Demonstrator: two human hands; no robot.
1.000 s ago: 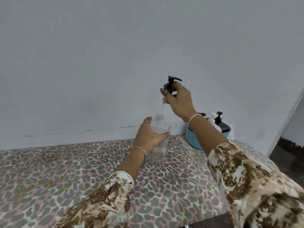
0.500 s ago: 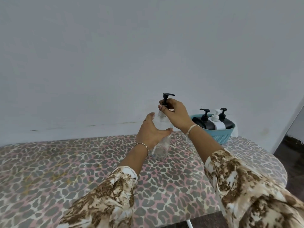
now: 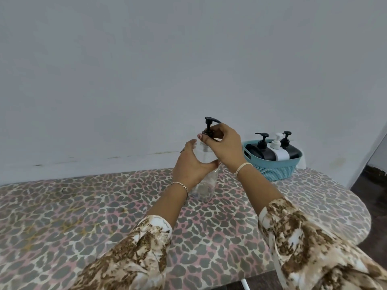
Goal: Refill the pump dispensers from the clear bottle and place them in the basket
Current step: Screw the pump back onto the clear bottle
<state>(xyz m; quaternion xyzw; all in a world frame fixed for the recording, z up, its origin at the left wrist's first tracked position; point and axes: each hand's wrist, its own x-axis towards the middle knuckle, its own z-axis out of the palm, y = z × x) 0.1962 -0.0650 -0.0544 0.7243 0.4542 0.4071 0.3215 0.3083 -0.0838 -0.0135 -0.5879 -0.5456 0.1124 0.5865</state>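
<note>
At centre frame, on the leopard-print table (image 3: pixel 83 216), the left hand (image 3: pixel 191 167) grips the upright clear bottle (image 3: pixel 206 186) around its shoulder. Just above, the right hand (image 3: pixel 227 147) pinches the black pump (image 3: pixel 209 122) at the bottle's neck, seemingly seated there. Farther back, right of centre, the teal basket (image 3: pixel 272 171) holds three pump dispensers (image 3: pixel 279 153).

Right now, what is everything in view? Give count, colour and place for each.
clear bottle: one, transparent, standing on the table, mid-frame
pump head: one, black, at the clear bottle's neck
basket: one, teal, on the table by the wall, right of the bottle
black dispensers: two, black, in the basket
white dispenser: one, white, between them
table: one, leopard-print top, against the wall
wall: one, pale grey, behind
left hand: one, grips the clear bottle
right hand: one, pinches the pump head
</note>
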